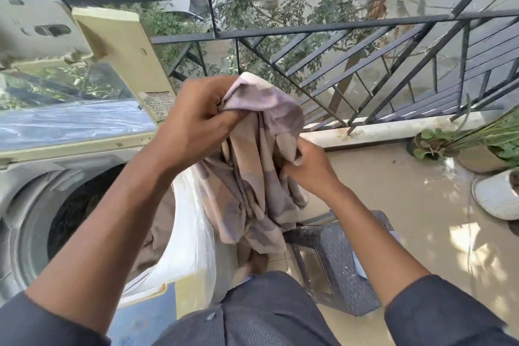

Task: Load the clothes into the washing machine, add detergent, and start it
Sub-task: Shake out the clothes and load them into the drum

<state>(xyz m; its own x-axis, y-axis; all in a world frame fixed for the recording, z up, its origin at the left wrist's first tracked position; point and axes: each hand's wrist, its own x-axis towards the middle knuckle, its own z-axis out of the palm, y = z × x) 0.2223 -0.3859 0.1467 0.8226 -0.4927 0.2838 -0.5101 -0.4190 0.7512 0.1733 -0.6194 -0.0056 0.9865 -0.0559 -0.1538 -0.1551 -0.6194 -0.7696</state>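
**A:** While both hands were busy, where was the cloth (252, 166)?

**B:** Held up in front of the person, right of the washer (70, 191) and over its plastic-wrapped edge. Left hand (196, 121) gripped the top bunch, fingers curled round it. Right hand (309, 166) pinched a fold lower down. The rest hung loose, its tail low beside the stool (337, 255).

**A:** Washer ready?

**B:** Lid (84, 87) stood up, drum (84, 211) open, something dark already inside. Could not tell what.

**A:** Step in hand, by your reckoning?

**B:** Loading. The cloth looked part-gathered, not yet over the drum.

**A:** How to do it well?

**B:** Gather the hanging tail first, so it doesn't drag on the floor (407, 205) or snag the stool. Swing the bundle left, over the drum mouth, and lower it in rather than tossing. Watch that no corner drapes over the rim, or the lid may catch it. Drop it loose, not balled, so it should wash evenly.

**A:** Detergent?

**B:** None identified in view.
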